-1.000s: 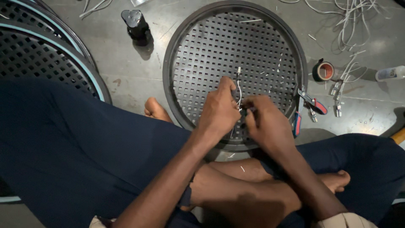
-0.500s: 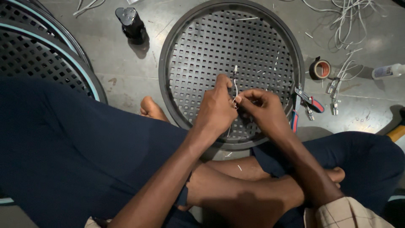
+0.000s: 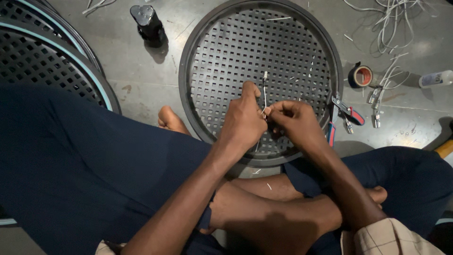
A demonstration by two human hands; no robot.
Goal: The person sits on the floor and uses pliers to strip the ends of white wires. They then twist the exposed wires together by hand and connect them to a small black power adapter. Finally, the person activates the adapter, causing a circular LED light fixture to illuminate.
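Lower end of the thin white wire [image 3: 264,92] lost between the pinching fingers of the left hand [image 3: 245,120] and right hand [image 3: 295,123]; too fine to tell whether bare or sleeved; near rim of the round perforated grille [image 3: 226,47] covered by both wrists; second grille [image 3: 42,66] cut by the left edge; white cable bundle [image 3: 396,23] running off the top; yellow handle [image 3: 444,148] cropped at the right.
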